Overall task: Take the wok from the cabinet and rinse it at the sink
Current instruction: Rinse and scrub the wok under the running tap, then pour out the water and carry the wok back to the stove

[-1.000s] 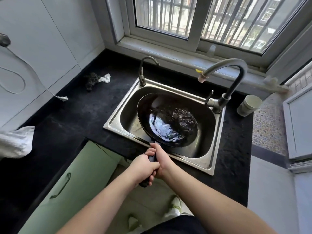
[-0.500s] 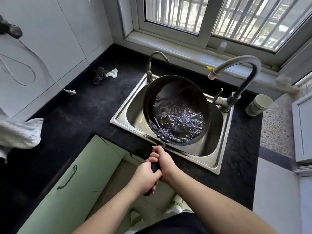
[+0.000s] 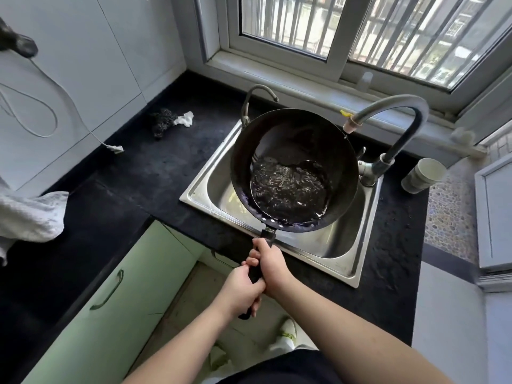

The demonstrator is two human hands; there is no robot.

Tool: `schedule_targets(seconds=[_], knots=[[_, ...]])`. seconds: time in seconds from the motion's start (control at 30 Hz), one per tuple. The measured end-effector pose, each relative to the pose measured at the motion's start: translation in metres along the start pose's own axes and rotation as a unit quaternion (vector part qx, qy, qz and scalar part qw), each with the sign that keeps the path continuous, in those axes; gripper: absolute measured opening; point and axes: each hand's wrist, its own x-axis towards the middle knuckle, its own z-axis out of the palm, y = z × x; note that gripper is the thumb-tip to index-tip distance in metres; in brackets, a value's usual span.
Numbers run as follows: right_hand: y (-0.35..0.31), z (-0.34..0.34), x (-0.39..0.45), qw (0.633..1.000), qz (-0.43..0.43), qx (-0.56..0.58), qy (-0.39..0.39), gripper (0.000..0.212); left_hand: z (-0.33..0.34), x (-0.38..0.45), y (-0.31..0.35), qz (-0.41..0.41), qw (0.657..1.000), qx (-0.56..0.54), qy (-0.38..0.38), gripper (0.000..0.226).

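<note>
Wok (image 3: 293,151), gripped by both hands, tilted above sink (image 3: 327,245).

You have lifted the wok (image 3: 293,167) up out of the sink (image 3: 343,245) since a second ago, when it sat low in the basin. Its far rim now tips up, and the water (image 3: 288,189) has pooled, it seems, nearer the handle.
</note>
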Motion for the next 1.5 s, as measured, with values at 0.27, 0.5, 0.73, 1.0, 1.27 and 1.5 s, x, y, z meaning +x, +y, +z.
schedule_targets(seconds=[0.27,0.5,0.73,1.0,1.27,1.5], knots=[[0.004,0.001,-0.006,0.991,-0.05,-0.089,0.082,0.029,0.001,-0.001,-0.003,-0.031,0.994,-0.097,-0.045,0.005],[-0.013,0.009,-0.011,0.99,-0.016,-0.072,0.117,0.026,0.0,-0.008,0.024,-0.089,0.973,-0.202,-0.064,0.011],[-0.027,0.022,-0.004,0.98,0.152,0.115,0.059,0.042,-0.019,-0.007,0.061,-0.145,0.976,-0.157,-0.047,0.019],[-0.028,0.025,-0.009,0.938,0.218,0.26,-0.076,0.053,-0.026,-0.012,0.08,-0.135,0.991,0.016,0.003,0.009],[-0.019,0.024,-0.016,0.934,0.189,0.267,-0.143,0.047,-0.027,-0.032,0.068,-0.075,0.979,0.184,0.039,0.017],[-0.013,0.014,-0.016,0.962,0.159,0.159,-0.151,0.043,-0.016,-0.037,0.048,-0.029,0.977,0.197,0.074,0.016]])
